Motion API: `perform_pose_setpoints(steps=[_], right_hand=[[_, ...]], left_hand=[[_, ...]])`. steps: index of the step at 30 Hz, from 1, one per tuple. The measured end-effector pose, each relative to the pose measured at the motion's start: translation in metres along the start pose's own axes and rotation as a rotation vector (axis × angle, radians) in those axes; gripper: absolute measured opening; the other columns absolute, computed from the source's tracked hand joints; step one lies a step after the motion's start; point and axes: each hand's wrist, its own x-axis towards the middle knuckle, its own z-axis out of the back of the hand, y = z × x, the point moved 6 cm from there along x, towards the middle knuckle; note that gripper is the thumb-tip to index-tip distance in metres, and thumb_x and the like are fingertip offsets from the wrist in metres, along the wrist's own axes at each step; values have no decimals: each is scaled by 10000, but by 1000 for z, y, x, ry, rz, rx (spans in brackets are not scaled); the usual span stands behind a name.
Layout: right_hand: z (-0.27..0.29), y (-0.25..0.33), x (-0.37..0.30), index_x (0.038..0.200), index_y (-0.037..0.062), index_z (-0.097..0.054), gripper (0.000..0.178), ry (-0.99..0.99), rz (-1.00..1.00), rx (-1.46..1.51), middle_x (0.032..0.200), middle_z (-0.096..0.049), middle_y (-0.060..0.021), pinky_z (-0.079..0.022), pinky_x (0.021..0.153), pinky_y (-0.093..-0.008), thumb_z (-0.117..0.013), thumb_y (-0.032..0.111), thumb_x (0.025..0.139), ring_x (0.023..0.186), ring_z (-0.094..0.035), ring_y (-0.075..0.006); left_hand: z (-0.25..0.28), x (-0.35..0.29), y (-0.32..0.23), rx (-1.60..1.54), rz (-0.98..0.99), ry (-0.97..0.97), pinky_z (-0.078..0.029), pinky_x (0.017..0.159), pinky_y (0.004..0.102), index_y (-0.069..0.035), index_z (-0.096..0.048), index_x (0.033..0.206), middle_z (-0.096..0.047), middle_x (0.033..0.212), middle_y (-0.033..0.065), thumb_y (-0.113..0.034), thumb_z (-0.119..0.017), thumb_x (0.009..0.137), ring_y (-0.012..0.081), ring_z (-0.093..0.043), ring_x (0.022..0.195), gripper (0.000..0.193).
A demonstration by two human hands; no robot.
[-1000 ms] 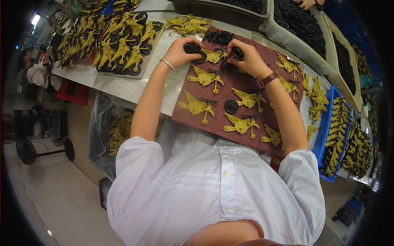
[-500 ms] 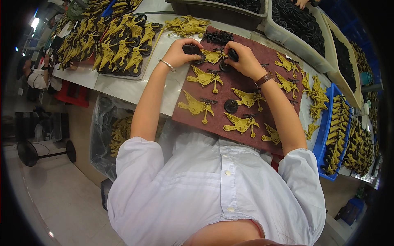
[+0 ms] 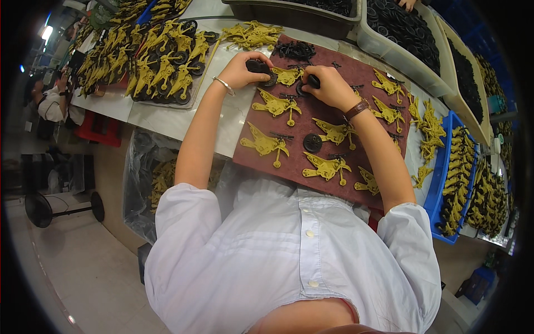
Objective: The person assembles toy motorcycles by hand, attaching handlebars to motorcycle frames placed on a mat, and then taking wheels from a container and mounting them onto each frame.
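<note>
My left hand (image 3: 238, 71) is closed around several black toy wheels (image 3: 257, 66) at the far left of the maroon mat (image 3: 356, 69). My right hand (image 3: 334, 88) pinches another black wheel (image 3: 314, 81). Between the hands lies a yellow toy motorbike body (image 3: 287, 76), with a wheel (image 3: 270, 80) at its left end, by my left fingers. At its right end, a wheel (image 3: 301, 88) shows partly under my right fingertips. More yellow bodies (image 3: 275, 104) with black handlebars lie in rows on the mat, and a loose wheel (image 3: 312, 143) rests among them.
Black handlebar parts (image 3: 295, 50) are heaped at the mat's far edge. Behind stands a pale bin of black wheels (image 3: 397, 28). Bikes with wheels (image 3: 167, 61) crowd a board on the left; a blue tray (image 3: 439, 206) holds yellow parts on the right. A co-worker's hand (image 3: 409, 4) shows far back.
My right hand has shifted slightly left and nearer me, with its wheel, over the body's right end. The left hand stays nearly in place, still holding wheels.
</note>
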Motion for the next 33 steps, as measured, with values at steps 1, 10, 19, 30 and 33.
perform_pose_setpoints(steps=[1,10,19,30,33], right_hand=[[0,1,0,859,16,-601,200,-3,-6,-9,835,-642,-155,-480,733,-400,-743,89,739,830,-621,-346],[13,14,-13,817,28,-594,190,-117,55,13,740,-616,-135,-476,669,-406,-728,143,748,747,-607,-325],[14,56,-63,898,21,-649,153,399,84,102,834,-669,-131,-493,713,-364,-700,122,796,780,-638,-295],[2,56,-59,827,8,-646,151,460,7,37,765,-655,-152,-497,692,-360,-701,142,783,733,-643,-304],[12,59,-34,814,8,-644,154,257,15,215,704,-642,-110,-486,636,-325,-694,154,813,665,-628,-193]], left_hand=[[1,0,1,0,1,2,-476,602,227,-76,-675,957,-662,942,-9,-98,-772,739,76,-583,750,239],[1,-1,-8,39,-46,-58,-495,599,228,-73,-680,883,-658,860,5,-51,-790,697,83,-599,734,217],[12,-43,11,-1569,121,-205,-434,527,188,21,-577,1120,-568,1083,145,-75,-645,891,208,-594,1020,258],[-13,-108,14,-1971,149,-90,-454,643,297,82,-455,1193,-475,1237,242,-304,-510,891,323,-474,1176,494],[-16,-126,19,-1977,120,-98,-451,664,314,68,-437,1235,-454,1271,253,-337,-468,901,350,-432,1215,526]])
